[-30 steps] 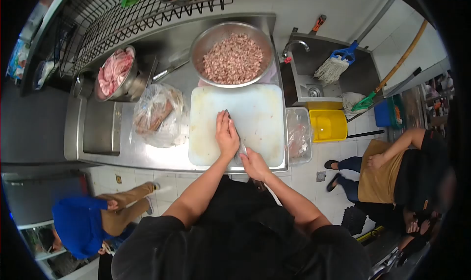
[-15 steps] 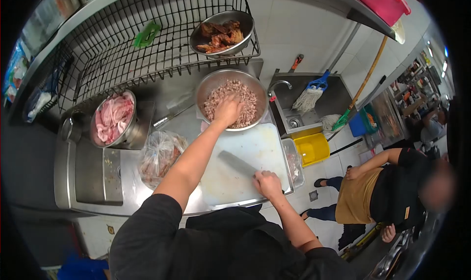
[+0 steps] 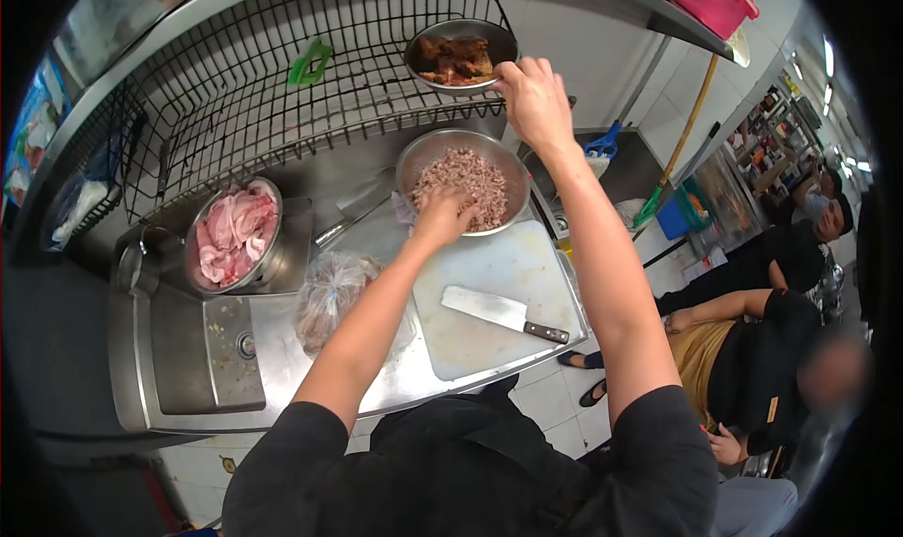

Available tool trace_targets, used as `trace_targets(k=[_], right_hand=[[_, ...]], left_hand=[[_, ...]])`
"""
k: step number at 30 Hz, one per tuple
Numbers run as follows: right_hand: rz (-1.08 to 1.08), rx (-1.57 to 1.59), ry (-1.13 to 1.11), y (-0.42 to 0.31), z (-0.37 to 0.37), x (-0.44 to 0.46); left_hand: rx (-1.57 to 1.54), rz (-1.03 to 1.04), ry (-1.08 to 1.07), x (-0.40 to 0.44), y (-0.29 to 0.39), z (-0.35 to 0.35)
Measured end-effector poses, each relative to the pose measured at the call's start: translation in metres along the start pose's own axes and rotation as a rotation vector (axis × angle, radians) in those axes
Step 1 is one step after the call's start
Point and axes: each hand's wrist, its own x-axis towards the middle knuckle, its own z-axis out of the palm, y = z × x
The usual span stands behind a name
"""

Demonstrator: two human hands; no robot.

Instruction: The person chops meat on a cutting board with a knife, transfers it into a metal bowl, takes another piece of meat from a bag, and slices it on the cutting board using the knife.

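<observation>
My left hand [image 3: 444, 214] rests at the left side of the steel bowl [image 3: 515, 161], its fingers spread over the chopped meat [image 3: 484, 184]. Up at the wire rack, my right hand [image 3: 536, 100] pinches the rim of a smaller metal bowl [image 3: 461, 87] with dark reddish cooked pieces [image 3: 456, 57] in it. A cleaver [image 3: 484, 306] lies flat on the white cutting board [image 3: 461, 354], its wooden handle pointing right and touched by no hand.
A bowl of raw pink meat [image 3: 235, 231] stands left beside the sink [image 3: 179, 377]. A plastic bag [image 3: 329, 297] lies on the counter near a second blade [image 3: 353, 219]. The wire rack [image 3: 216, 123] holds a green object [image 3: 310, 62]. A person [image 3: 752, 358] stands at right.
My right hand has let go of the cleaver and risen to the small bowl on the rack. My left hand stays in the chopped meat. The view has shifted slightly.
</observation>
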Motion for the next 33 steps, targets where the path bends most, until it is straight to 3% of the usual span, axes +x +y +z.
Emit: trace_targets(k=[3, 6, 9, 13, 15, 16, 18, 19, 20, 21, 22, 24, 25, 27, 31, 33], right_hand=[[0.119, 0.057, -0.013, -0.023, 0.016, -0.003], [0.17, -0.054, 0.177, -0.037, 0.02, -0.008], [0.211, -0.199, 0.233, -0.056, 0.0, -0.023], [0.191, -0.128, 0.256, -0.057, 0.003, -0.037], [0.137, 0.032, 0.408, -0.065, -0.011, -0.06], [0.076, 0.085, 0.362, -0.063, -0.009, -0.08], [0.044, 0.279, 0.011, -0.047, 0.008, -0.135], [0.061, 0.265, -0.266, -0.043, 0.016, -0.167], [0.128, 0.186, -0.858, -0.03, 0.028, -0.23], [0.078, 0.11, -1.147, -0.015, 0.039, -0.264], [0.093, -0.009, -1.326, -0.015, 0.029, -0.283], [0.106, -0.058, -1.465, -0.006, 0.026, -0.322], [0.109, -0.051, -1.465, 0.002, 0.027, -0.344], [0.08, 0.094, -1.372, 0.013, 0.027, -0.372], [0.038, 0.307, -1.365, 0.033, 0.036, -0.382], [0.045, 0.303, -1.331, 0.029, 0.036, -0.384]], left_hand=[[-0.22, -0.047, -0.042, -0.024, -0.006, -0.041], [-0.239, -0.021, 0.15, -0.053, -0.014, -0.078], [-0.334, -0.147, 0.255, -0.089, -0.041, -0.108], [-0.347, -0.379, 0.375, -0.132, -0.076, -0.146], [-0.444, -0.536, 0.265, -0.157, -0.091, -0.153], [-0.443, -0.539, 0.264, -0.17, -0.093, -0.151], [-0.226, -0.662, -0.087, -0.197, -0.091, -0.144], [-0.225, -0.664, -0.088, -0.211, -0.084, -0.14], [-0.084, -0.596, -0.384, -0.224, -0.073, -0.132], [0.06, -0.51, -0.672, -0.23, -0.065, -0.127], [0.062, -0.508, -0.675, -0.232, -0.058, -0.124], [0.534, -0.371, -0.2, -0.233, -0.049, -0.12], [0.538, -0.367, -0.204, -0.228, -0.049, -0.123], [0.79, -0.613, -0.227, -0.215, -0.051, -0.133], [0.89, -0.484, -0.076, -0.206, -0.052, -0.127], [0.568, -0.532, -0.343, -0.205, -0.052, -0.114]])
